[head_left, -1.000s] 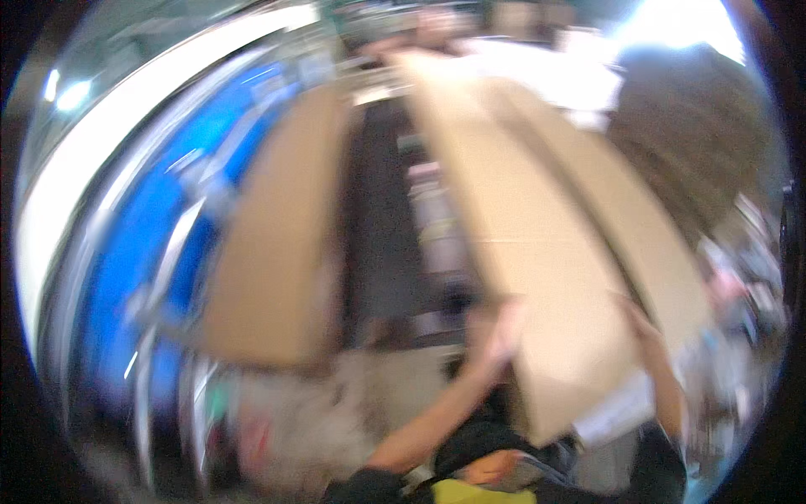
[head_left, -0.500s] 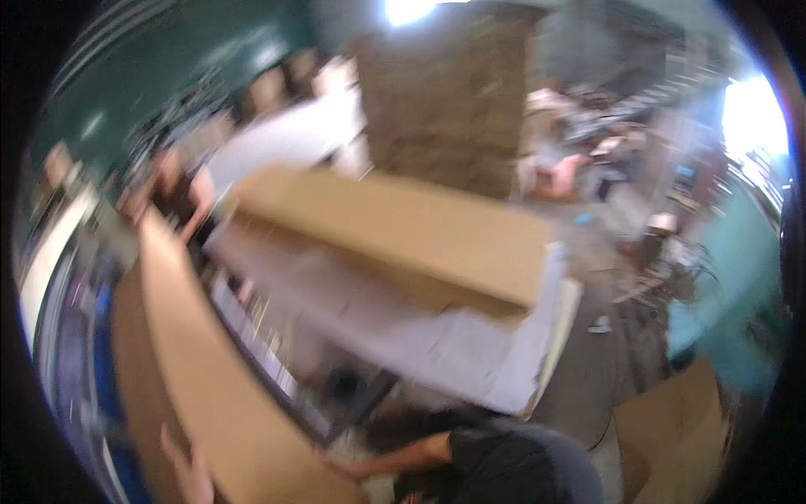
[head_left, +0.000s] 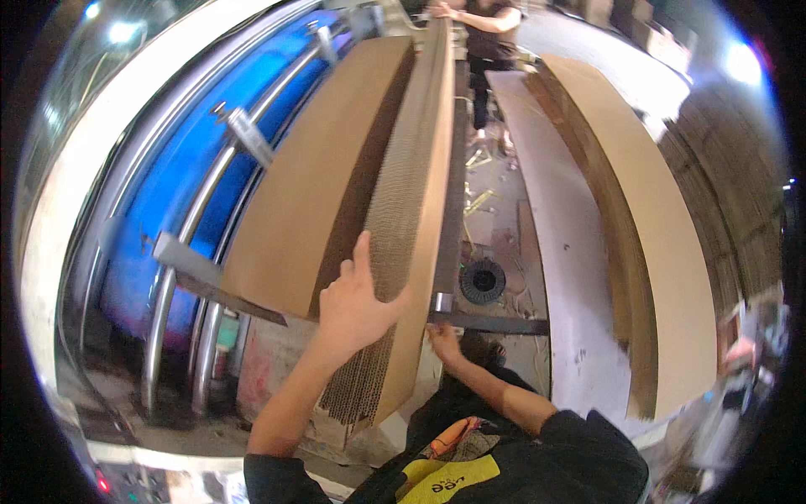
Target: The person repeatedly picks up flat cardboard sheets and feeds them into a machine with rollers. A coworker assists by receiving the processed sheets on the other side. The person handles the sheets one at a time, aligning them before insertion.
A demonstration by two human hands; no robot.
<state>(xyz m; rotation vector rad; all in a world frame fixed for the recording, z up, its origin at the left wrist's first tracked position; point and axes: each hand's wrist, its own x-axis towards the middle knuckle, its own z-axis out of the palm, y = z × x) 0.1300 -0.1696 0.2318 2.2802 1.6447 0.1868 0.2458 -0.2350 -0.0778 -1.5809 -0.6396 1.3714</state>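
A long stack of corrugated cardboard sheets (head_left: 395, 197) runs away from me, tilted up so its fluted edges show. My left hand (head_left: 357, 307) lies against the fluted side of this stack, index finger stretched forward and thumb spread apart. At the stack's lower right side is my right hand (head_left: 445, 343), its fingers curled beside a dark metal bar (head_left: 495, 324); what they hold, if anything, is hidden. At the far end, another person's hand (head_left: 443, 10) touches the stack. A second cardboard stack (head_left: 323, 168) lies just to the left.
A machine with a blue roller (head_left: 180, 202) and metal rods (head_left: 197, 218) stands on the left. On the right, more cardboard (head_left: 646, 193) rests on a pale sheet-topped surface (head_left: 579, 252). A black round part (head_left: 483, 280) and scraps lie on the floor between.
My view has swung left toward the machine. The stack, earlier showing its broad face at lower left, now appears central with its fluted edges visible. My left hand is now on that fluted side.
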